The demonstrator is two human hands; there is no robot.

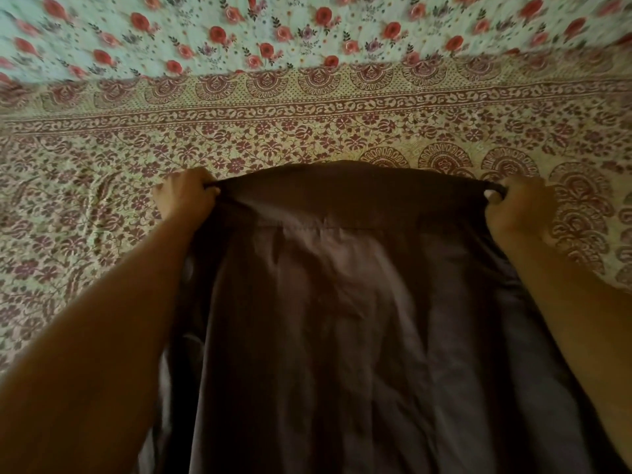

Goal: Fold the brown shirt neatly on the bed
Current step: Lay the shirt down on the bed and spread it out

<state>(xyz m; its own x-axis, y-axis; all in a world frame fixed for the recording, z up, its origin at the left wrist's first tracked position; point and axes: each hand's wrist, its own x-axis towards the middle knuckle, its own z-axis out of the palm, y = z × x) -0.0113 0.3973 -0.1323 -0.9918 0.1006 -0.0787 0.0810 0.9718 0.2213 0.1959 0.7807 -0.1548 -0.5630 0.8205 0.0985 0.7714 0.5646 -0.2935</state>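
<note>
The brown shirt (345,302) hangs stretched between my two hands, filling the lower middle of the head view. Its top edge is pulled taut across, and a seam runs under the collar area. My left hand (186,196) is clenched on the shirt's upper left corner. My right hand (516,206) is clenched on the upper right corner. Both forearms reach in from the bottom corners. The shirt's lower part runs out of the frame, and the bed under it is hidden.
The bed (307,131) is covered by a cream sheet with a maroon floral print and border bands. Beyond it lies a pale green cloth (307,29) with red roses across the far side.
</note>
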